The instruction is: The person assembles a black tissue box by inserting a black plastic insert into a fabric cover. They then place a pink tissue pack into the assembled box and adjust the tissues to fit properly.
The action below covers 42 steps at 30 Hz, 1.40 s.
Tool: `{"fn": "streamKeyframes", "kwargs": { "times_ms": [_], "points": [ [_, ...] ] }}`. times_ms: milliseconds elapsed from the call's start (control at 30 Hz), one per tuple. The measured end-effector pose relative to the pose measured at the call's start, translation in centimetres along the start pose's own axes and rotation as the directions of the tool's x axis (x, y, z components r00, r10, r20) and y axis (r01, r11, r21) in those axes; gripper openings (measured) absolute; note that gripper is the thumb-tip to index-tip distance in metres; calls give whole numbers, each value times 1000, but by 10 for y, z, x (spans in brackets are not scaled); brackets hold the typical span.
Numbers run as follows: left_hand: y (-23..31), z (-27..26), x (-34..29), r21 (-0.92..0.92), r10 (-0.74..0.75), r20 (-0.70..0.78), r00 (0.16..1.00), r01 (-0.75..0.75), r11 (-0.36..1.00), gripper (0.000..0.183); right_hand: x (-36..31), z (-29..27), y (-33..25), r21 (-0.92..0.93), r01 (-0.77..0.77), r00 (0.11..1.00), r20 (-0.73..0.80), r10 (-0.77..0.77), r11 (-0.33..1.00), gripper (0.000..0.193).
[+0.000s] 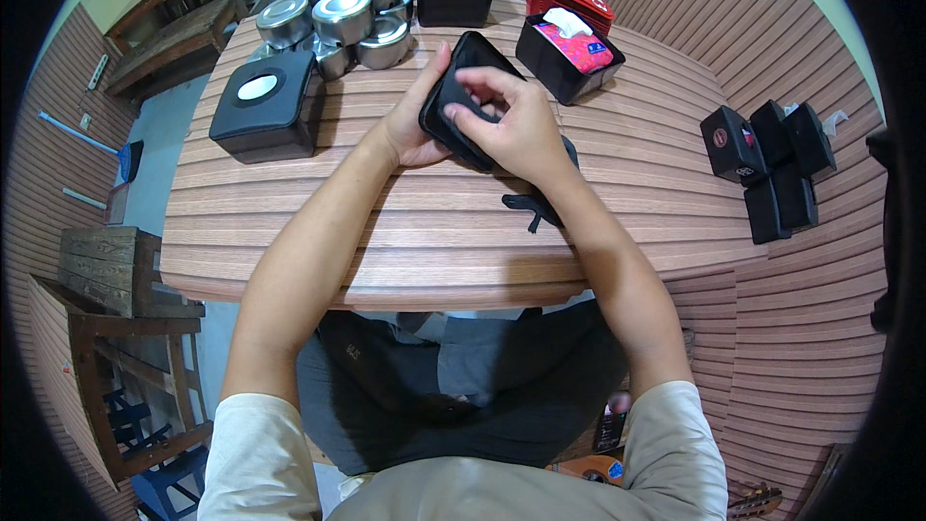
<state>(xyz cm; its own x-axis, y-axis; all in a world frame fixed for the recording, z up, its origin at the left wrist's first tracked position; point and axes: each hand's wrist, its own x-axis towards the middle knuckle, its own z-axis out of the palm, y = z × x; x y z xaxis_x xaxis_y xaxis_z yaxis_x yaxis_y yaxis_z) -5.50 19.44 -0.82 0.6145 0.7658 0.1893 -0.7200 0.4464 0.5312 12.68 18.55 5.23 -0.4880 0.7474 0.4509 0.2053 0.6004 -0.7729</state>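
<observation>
Left hand (415, 135): partly curled, thumb raised, holding one black case (451, 92) by its left side, aslant over the table (434, 256). Right hand (521, 121): bent over the case, fingers curled toward thumb, grip unclear. Black strap (529, 203): partly hidden by right forearm (617, 265).

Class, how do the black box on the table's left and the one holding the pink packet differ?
The left box has an oval top opening; the right box is uncovered. The left box shows only white inside; the right box, a pink packet and white tissue. Both are black.
</observation>
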Motion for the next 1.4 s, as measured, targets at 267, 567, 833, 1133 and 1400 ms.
{"fn": "streamKeyframes", "kwargs": {
  "times_ms": [267,567,833,1133,1400],
  "points": [
    [-1,-1,-4,79,58,-119,991,-49,996,72,-2,-4,-1,-100,252,968,40,-249,963,23],
    [-4,25,-3,141,91,-185,978,-65,988,62,6,-3,4,-454,258,845,-321,-427,853,21],
    [0,15,-6,77,82,-153,985,-71,994,54,4,-4,0,-138,388,921,104,-376,911,18],
    [-1,16,-5,112,63,-163,985,-45,993,55,0,-28,-9,-298,316,877,453,-158,901,24],
    [4,14,-3,133,18,-98,995,-5,991,59,-10,-39,-11,-604,284,946,304,-114,745,15]
  ]
}}
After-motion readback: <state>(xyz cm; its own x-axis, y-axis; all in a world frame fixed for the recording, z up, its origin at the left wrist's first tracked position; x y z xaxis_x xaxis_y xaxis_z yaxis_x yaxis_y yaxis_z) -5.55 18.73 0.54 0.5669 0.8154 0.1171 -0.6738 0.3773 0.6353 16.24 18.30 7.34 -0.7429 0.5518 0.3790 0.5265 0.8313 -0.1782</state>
